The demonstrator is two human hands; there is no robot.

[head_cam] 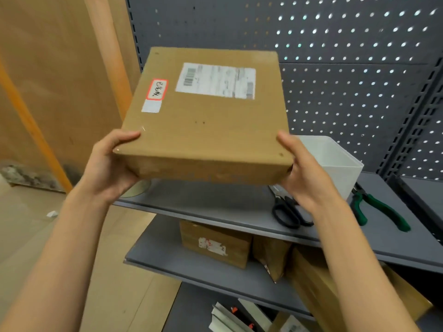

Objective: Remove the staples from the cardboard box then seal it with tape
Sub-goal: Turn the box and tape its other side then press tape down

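Observation:
A flat brown cardboard box hangs in the air above a grey shelf, tilted with its top toward me. A white shipping label and a small red-framed sticker are on its top. A small metal staple shows near its near left corner. My left hand grips the box's near left corner, thumb on top. My right hand grips the near right corner the same way. A roll of tape peeks out on the shelf under the box.
The grey shelf carries black-handled scissors, green-handled pliers and a white plastic bin. A perforated grey back panel stands behind. The lower shelf holds more cardboard boxes. A wooden board leans at the left.

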